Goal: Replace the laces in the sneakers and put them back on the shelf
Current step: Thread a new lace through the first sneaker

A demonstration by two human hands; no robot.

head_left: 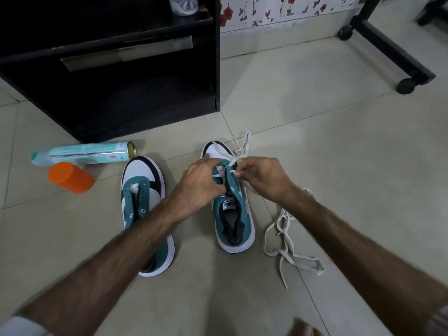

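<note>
Both hands work close together over the right sneaker (234, 214) on the tiled floor (315, 112): the left hand (202, 183) grips its teal eyelet flap, the right hand (263, 177) pinches a white lace (238, 151) threaded at the toe. The black shelf (145, 93) stands behind. The unlaced left sneaker (139, 180) sits alongside. A loose lace (283, 241) lies right of the shoe.

Dim, even indoor light (soft shadows), wide-angle bending at edges.

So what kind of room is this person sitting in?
Probably a room at home: a tiled floor, a black shelf unit, flowered wallpaper, and sneakers being laced on the floor.
</note>
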